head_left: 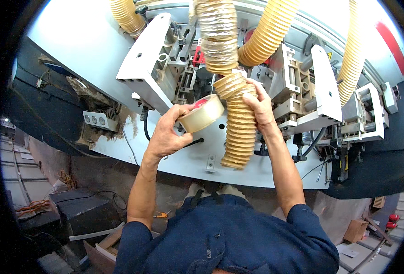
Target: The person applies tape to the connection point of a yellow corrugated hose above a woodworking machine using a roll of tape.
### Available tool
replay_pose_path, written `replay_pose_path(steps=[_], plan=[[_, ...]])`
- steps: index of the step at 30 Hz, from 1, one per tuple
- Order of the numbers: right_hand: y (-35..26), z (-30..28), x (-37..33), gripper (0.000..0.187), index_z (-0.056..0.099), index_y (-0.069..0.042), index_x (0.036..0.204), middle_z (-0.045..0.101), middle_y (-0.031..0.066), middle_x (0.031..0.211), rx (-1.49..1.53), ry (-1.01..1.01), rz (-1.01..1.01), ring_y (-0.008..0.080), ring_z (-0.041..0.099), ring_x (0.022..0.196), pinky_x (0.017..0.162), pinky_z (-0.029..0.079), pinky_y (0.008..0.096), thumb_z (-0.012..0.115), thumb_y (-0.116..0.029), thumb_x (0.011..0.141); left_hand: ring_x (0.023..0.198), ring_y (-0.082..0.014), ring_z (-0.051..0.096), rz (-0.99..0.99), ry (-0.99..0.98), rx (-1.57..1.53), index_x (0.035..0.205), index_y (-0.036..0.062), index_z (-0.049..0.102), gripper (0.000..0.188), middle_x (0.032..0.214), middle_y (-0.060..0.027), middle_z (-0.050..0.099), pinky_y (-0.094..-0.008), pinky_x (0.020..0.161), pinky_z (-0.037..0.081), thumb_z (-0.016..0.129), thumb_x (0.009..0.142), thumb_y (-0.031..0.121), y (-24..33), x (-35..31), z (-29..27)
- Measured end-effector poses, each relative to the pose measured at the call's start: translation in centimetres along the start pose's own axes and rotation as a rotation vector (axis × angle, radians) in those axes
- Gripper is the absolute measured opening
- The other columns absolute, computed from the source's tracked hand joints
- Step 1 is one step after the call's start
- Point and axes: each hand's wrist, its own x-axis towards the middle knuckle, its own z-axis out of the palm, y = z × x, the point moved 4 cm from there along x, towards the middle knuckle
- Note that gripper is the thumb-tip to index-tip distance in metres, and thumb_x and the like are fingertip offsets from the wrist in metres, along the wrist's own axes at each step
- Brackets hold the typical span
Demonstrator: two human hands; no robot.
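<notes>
My left hand (167, 130) grips a wide roll of clear packing tape (202, 116) by its side, thumb below and fingers above. Just right of the roll, my right hand (260, 106) is wrapped round a short lower piece of yellow ribbed hose (238, 137). That piece hangs down in front of the machine, its lower end free. Above it, a longer hose section (218, 36) comes down from the top, wrapped in shiny clear tape. The two sections meet at an angle near my right fingertips; whether they are joined there I cannot tell.
Metal machine units stand on both sides, one with a white cover (147, 68) at left, another with a white cover (326, 86) at right. More yellow hoses (270, 32) hang behind. A black cable (145, 123) runs by my left hand. Dark boxes (83, 208) lie on the floor.
</notes>
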Motion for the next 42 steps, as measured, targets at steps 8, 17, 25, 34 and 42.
replay_pose_path(steps=[8, 17, 25, 34, 42], plan=[[-0.7, 1.6, 0.3, 0.083, 0.040, -0.011, 0.135, 0.062, 0.0127, 0.105, -0.387, -0.090, -0.042, 0.0192, 0.062, 0.094, 0.084, 0.049, 0.0329, 0.081, -0.028, 0.065, 0.078, -0.0206, 0.060, 0.079, -0.086, 0.287, 0.096, -0.0013, 0.056, 0.033, 0.084, -0.0109, 0.060, -0.0304, 0.074, 0.049, 0.068, 0.067, 0.007, 6.2, 3.5, 0.5], [-0.7, 0.9, 1.0, 0.092, 0.041, -0.009, 0.131, 0.063, 0.0201, 0.110, -0.694, 0.003, 0.012, 0.0314, 0.062, 0.103, 0.091, 0.047, 0.0385, 0.081, -0.043, 0.056, 0.076, -0.0154, 0.062, 0.136, -0.185, 0.450, 0.096, -0.0019, 0.058, 0.031, 0.083, -0.0099, 0.064, -0.0281, 0.072, 0.050, 0.069, 0.069, 0.006, 8.2, 5.6, 1.8], [1.9, 0.9, 3.0, 0.077, 0.048, -0.010, 0.123, 0.065, 0.0204, 0.104, -0.675, -0.043, -0.080, 0.0320, 0.064, 0.099, 0.085, 0.049, 0.0394, 0.082, -0.036, 0.059, 0.076, -0.0198, 0.064, 0.259, -0.150, 0.522, 0.099, -0.0013, 0.058, 0.036, 0.085, -0.0127, 0.064, -0.0306, 0.071, 0.051, 0.071, 0.067, 0.006, 9.1, 6.1, 4.2], [1.5, 2.2, 3.1, 0.073, 0.053, -0.001, 0.121, 0.064, 0.0131, 0.112, -0.370, -0.297, -0.058, 0.0212, 0.061, 0.104, 0.092, 0.048, 0.0338, 0.086, -0.025, 0.060, 0.084, -0.0143, 0.061, 0.170, -0.309, 0.391, 0.106, -0.0032, 0.059, 0.041, 0.091, -0.0104, 0.065, -0.0293, 0.075, 0.050, 0.075, 0.075, 0.018, 8.8, 12.4, 6.3], [-1.2, 1.5, 0.3, 0.071, 0.049, 0.002, 0.123, 0.061, 0.0116, 0.106, -0.246, -0.127, 0.035, 0.0200, 0.060, 0.096, 0.080, 0.052, 0.0327, 0.083, -0.017, 0.064, 0.090, -0.0106, 0.060, 0.015, -0.419, 0.131, 0.111, -0.0015, 0.063, 0.041, 0.100, -0.0047, 0.067, -0.0276, 0.083, 0.050, 0.077, 0.076, 0.014, 7.4, 15.0, 8.8]])
